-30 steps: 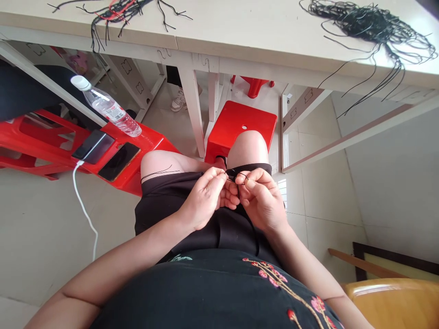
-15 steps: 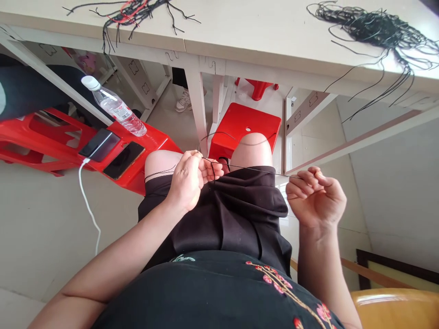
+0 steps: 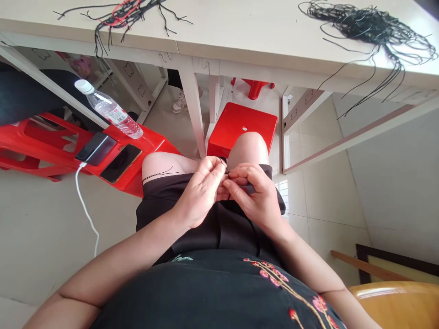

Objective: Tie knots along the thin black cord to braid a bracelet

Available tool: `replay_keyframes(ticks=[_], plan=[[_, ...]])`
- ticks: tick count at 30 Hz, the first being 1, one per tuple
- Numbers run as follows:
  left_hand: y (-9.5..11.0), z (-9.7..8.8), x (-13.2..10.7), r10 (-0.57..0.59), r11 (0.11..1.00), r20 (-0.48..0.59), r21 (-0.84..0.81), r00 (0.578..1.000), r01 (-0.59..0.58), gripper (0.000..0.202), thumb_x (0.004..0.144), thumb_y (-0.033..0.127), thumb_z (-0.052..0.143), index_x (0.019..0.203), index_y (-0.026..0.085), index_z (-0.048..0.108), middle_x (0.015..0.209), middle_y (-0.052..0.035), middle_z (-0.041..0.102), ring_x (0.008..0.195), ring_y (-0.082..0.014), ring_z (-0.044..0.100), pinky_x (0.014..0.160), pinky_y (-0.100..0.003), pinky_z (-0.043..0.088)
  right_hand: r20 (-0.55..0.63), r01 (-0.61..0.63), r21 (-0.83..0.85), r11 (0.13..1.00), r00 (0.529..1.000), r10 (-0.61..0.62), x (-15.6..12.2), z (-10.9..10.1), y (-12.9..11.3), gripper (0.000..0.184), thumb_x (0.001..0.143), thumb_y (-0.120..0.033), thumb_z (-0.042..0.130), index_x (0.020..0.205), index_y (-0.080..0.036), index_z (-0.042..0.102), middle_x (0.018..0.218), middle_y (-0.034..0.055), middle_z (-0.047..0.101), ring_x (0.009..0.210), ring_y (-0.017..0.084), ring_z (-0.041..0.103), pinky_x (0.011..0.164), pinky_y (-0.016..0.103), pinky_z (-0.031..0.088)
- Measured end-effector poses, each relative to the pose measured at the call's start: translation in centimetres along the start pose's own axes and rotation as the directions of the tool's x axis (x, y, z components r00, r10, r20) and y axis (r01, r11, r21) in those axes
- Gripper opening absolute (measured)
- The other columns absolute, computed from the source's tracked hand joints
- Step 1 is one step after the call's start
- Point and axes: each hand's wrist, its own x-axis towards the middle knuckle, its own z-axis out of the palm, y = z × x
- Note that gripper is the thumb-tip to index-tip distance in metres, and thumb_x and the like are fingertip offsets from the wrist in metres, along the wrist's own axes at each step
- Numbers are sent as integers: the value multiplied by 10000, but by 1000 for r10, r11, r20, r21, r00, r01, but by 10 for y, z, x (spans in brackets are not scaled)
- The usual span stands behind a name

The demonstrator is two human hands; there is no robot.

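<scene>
Above my lap, my left hand [image 3: 205, 189] and my right hand [image 3: 255, 189] meet, fingertips nearly touching. Between them shows a short dark piece of black cord [image 3: 228, 175], mostly hidden by the fingers. My left hand is closed, its thumb and forefinger pinching the cord. The right hand pinches the same cord from the other side, its thumb and forefinger close together. Loose black threads [image 3: 161, 173] lie across my left knee. On the table, a bundle of black cords [image 3: 370, 27] sits at the right, its ends hanging over the edge.
More knotted black cords with a red one [image 3: 120, 18] lie at the table's left. Beside my left knee a red stool [image 3: 154, 141] holds a water bottle [image 3: 109, 109], a phone [image 3: 120, 163] and a black device [image 3: 96, 148] with a white cable. Another red stool [image 3: 243, 121] stands ahead.
My right hand has come in from the far right to meet the left. The thread stretched taut between them no longer shows as a long line. The view has shifted slightly.
</scene>
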Motion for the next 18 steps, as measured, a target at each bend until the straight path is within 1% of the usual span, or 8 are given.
replay_keyframes(ticks=[2, 3, 5, 7, 9, 12, 14, 18], plan=[[-1, -3, -2, -2, 1000, 51, 5, 999, 2, 196, 857, 371, 555, 952, 240, 445, 697, 48, 613, 624, -99, 625, 640, -249, 519, -36, -103, 170, 980, 993, 111, 0, -1, 3, 30, 806, -176, 627, 800, -199, 608, 868, 33, 596, 826, 150, 588, 725, 301, 500], [-2, -4, -3, -4, 999, 64, 37, 998, 2, 243, 832, 355, 596, 985, 236, 449, 749, 33, 635, 647, -110, 638, 658, -266, 526, -43, -169, 272, 947, 981, 187, 0, -3, 4, 32, 803, -198, 640, 791, -201, 610, 861, 24, 595, 786, 137, 588, 697, 288, 499], [-3, -8, -4, -25, 986, 64, 167, 998, 14, 290, 774, 293, 671, 984, 197, 495, 799, 3, 655, 663, -117, 648, 669, -266, 527, -39, -295, 453, 841, 936, 349, 1, -8, 8, 84, 787, -242, 674, 767, -199, 605, 781, -6, 591, 663, 99, 559, 627, 253, 481], [-5, -10, -4, -46, 957, 31, 288, 998, 35, 242, 752, 248, 688, 925, 152, 550, 765, -11, 658, 636, -107, 638, 642, -243, 520, -6, -378, 591, 712, 881, 473, 3, -12, 9, 145, 770, -271, 701, 726, -191, 590, 682, -32, 570, 580, 70, 513, 575, 222, 449], [-5, -11, -3, -28, 953, -20, 302, 999, 33, 237, 769, 241, 663, 956, 145, 554, 697, 1, 654, 589, -98, 622, 603, -229, 511, 59, -413, 702, 581, 846, 530, 5, -13, 9, 188, 754, -289, 719, 690, -185, 576, 647, -40, 565, 545, 56, 485, 541, 205, 424], [-5, -11, -3, 45, 968, -80, 251, 996, -23, 353, 782, 225, 641, 1079, 182, 454, 655, 24, 667, 540, -98, 615, 568, -222, 499, 178, -441, 784, 437, 834, 522, 4, -10, 7, 162, 735, -289, 733, 735, -193, 602, 705, -28, 620, 556, 60, 505, 544, 212, 436], [-4, -10, -3, 73, 967, -68, 250, 995, -54, 335, 794, 220, 624, 1055, 191, 415, 661, 20, 681, 537, -99, 619, 563, -219, 495, 240, -479, 771, 420, 829, 505, 2, -8, 6, 141, 732, -261, 734, 816, -204, 636, 765, -16, 657, 587, 69, 537, 569, 226, 455], [-4, -11, -5, 96, 950, 20, 298, 995, -98, 228, 835, 203, 563, 987, 192, 393, 661, 28, 669, 552, -90, 620, 570, -209, 495, 331, -559, 675, 482, 813, 478, -3, -5, 7, 153, 765, -263, 705, 898, -208, 653, 795, -5, 662, 652, 91, 583, 573, 233, 458]])
